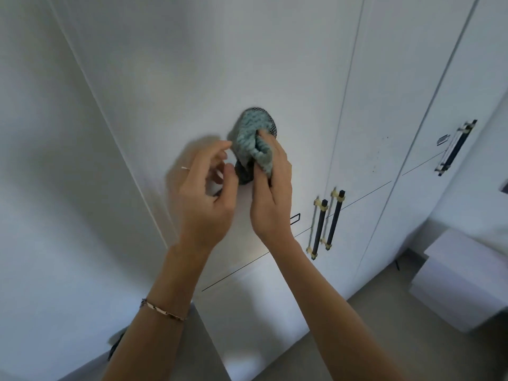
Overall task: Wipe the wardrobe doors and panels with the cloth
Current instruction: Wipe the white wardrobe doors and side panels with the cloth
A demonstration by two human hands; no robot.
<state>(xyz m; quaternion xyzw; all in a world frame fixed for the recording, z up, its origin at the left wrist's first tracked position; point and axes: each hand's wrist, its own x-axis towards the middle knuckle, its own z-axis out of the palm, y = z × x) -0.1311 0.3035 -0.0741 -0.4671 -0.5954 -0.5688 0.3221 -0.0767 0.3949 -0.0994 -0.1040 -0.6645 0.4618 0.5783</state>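
**Soft cloth, bunched against the door**

Teal cloth [254, 138] held crumpled against the white wardrobe door [192, 64], left of the black bar handles [327, 224]. Right hand [270, 191] gripping its folds; left hand [204, 193] just beside, fingers loosely curled, holding nothing. Probably light, limp, easily shifted; best gathered by the middle.

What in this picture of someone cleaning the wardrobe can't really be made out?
All in the head view:
- Cloth: bunched in the right hand, so its full shape and dark underside are hidden.
- Left hand: fingertips blurred; whether they touch the cloth cannot be told.
- Small tag beside the far handle: too small and blurred to read.
- Wardrobe door: top cut off by the upper edge.
- Dark object at lower left: hidden behind the left forearm.
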